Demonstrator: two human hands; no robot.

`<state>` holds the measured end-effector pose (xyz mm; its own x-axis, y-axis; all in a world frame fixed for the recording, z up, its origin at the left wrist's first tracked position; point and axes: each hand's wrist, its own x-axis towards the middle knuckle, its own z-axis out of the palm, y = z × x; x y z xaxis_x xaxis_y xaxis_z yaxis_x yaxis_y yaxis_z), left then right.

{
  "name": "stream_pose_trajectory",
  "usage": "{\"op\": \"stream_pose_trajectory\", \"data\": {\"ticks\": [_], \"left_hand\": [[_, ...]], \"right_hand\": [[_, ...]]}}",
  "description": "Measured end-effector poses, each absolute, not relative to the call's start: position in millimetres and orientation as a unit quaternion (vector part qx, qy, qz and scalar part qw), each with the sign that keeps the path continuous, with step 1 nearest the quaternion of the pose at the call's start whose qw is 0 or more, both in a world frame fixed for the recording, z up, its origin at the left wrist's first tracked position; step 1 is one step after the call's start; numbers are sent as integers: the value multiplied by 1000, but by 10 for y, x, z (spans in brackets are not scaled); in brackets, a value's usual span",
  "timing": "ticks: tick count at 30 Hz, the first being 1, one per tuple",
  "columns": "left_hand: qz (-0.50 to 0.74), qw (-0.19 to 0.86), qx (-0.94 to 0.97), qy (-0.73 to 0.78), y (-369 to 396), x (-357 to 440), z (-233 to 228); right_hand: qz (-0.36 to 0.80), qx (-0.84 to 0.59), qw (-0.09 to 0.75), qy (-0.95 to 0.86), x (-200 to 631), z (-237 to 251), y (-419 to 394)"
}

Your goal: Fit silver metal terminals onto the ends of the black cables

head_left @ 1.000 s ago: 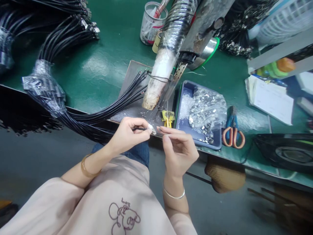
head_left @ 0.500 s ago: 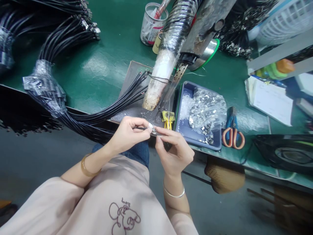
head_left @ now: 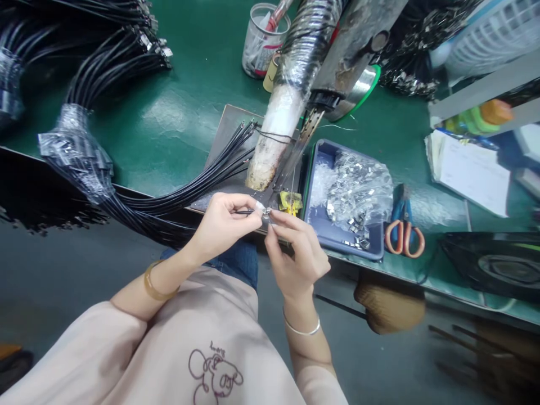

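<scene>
My left hand (head_left: 228, 222) pinches a black cable (head_left: 242, 212) between thumb and forefinger, with something white wrapped at the fingertip. A small metal connector (head_left: 266, 211) sits at the cable's end, just past those fingers. My right hand (head_left: 297, 247) is closed close against it from the right, thumb and fingertips nearly together; whatever they hold is too small to name. Behind both hands lies a dark board (head_left: 219, 154), on which a bundle of black cables (head_left: 185, 191) rests with stripped tips. A yellow holder (head_left: 290, 202) stands just beyond my right fingers.
A blue tray (head_left: 310, 228) holds a plastic bag and loose metal shells. Orange-handled pliers (head_left: 404, 225) lie right of it. A fume duct (head_left: 274, 129) hangs over the board beside a solder wire spool (head_left: 358, 93). Wrapped cable bundles (head_left: 76, 152) lie left.
Both hands have moved slightly up toward the board. My right hand has shifted a little left, its thumb and fingers now around the connector's near side.
</scene>
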<state>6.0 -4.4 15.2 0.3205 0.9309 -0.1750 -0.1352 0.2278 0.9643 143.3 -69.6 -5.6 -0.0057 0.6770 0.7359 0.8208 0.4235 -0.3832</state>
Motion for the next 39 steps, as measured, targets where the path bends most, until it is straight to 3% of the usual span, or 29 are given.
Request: {"op": "stream_pose_trajectory", "data": {"ticks": [27,39], "left_hand": [[396,635,498,438,19,69,189],[389,570,552,467,-47,75,221]], "right_hand": [[-54,-545,455,-702,1455,40,-622],[-60,-552,457,-695,1452,44,-606]]}}
